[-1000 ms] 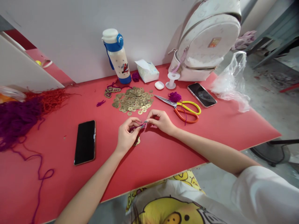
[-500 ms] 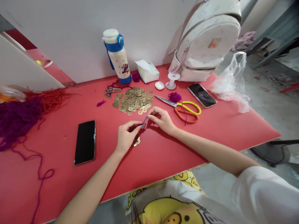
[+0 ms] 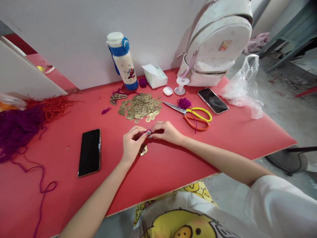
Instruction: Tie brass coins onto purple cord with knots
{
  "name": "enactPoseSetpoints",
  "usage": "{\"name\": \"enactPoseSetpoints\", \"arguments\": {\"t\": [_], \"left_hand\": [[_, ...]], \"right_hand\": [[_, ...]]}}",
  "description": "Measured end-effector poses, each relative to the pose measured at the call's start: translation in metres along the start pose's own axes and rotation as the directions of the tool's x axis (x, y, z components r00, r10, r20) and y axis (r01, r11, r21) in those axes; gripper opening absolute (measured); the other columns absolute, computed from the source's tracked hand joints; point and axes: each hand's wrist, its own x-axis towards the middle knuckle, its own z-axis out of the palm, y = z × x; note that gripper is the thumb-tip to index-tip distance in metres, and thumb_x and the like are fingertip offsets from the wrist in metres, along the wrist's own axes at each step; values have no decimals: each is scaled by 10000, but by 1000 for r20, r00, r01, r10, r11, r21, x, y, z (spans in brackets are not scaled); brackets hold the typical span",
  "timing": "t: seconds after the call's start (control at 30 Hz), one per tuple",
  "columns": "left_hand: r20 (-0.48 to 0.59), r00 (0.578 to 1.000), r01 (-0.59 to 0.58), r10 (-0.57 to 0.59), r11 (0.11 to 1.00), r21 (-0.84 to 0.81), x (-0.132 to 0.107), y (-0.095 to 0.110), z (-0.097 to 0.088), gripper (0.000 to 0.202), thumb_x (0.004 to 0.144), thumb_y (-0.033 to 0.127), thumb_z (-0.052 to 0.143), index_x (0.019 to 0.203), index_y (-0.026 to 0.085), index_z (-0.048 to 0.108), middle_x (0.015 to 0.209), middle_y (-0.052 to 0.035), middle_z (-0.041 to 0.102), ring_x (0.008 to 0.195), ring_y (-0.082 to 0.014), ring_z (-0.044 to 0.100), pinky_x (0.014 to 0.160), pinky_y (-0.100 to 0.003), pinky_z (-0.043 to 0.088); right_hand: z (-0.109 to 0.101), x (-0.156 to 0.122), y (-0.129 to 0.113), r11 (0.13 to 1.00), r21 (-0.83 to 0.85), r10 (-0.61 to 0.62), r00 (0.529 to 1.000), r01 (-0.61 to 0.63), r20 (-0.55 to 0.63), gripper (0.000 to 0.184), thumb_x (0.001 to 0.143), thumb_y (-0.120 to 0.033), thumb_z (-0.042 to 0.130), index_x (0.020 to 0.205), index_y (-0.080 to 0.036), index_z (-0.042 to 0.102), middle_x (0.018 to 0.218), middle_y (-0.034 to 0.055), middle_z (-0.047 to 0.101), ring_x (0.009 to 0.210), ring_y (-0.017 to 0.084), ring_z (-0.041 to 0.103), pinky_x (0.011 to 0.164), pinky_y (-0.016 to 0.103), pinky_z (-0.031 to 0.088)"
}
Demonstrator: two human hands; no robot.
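Holds a thin, fibrous purple cord [image 3: 149, 130] near the middle of a smooth red bench [image 3: 170, 168], curled into a small loop at the fingertips. Has shiny, rounded gold-coloured discs [image 3: 143, 151] just to the near side, partly hidden beneath the left hand [image 3: 130, 144]. Faces a loose heap of flat, holed metal discs [image 3: 142, 106] on the far side, with pointed steel scissors [image 3: 188, 114] to the right and a glossy black phone [image 3: 89, 152] to the left. Has bare, open surface up to the straight near edge, less room toward the heap. Converges both forearms from the near side. Pinches the cord between left thumb and fingers; curves right hand [image 3: 167, 133] thumb and fingers around a slight gap, any hold there too small to make out.
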Motion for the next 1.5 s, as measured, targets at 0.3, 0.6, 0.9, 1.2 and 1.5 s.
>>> {"name": "enactPoseSetpoints", "arguments": {"t": [0.3,0.6,0.9,1.2,1.5], "left_hand": [[-53,996,67,-71,995,-69,-3,2,-1,183,819,367,706,792,185,711,797,-6,612,473,-81,531,398,-212,428],[-171,982,-60,84,988,144,2,1,-2,151,835,298,666,747,176,680,737,-7,616,680,-131,581,629,-233,463],[-144,987,-30,66,971,235,1,3,-3,201,858,302,630,695,187,611,672,16,518,537,-105,498,501,-223,386],[-124,985,-77,117,955,287,3,-3,-4,100,838,257,659,775,184,684,746,-5,629,654,-128,583,612,-235,443],[217,941,-323,261,886,333,-1,4,-5,100,850,216,658,776,216,725,780,-28,694,711,-160,638,685,-261,492]], "right_hand": [[-3,-1,-12,999,13,43,998,-44,36,87,914,-247,574,900,-173,619,821,14,717,694,121,609,645,226,405],[-5,-3,-14,993,99,58,998,-59,17,189,941,-233,477,781,-178,562,649,-16,629,593,111,548,641,231,416],[-3,-3,-8,992,40,-107,963,120,-249,230,902,-392,648,819,-185,706,773,35,646,679,140,560,650,267,457],[-1,-7,-9,895,-213,-419,903,392,-96,174,958,-310,579,938,-207,718,881,67,662,819,174,582,742,299,482],[-2,-6,-5,950,-212,-277,928,227,-249,182,963,-312,570,879,-229,709,880,57,615,898,199,550,795,338,466]]}}
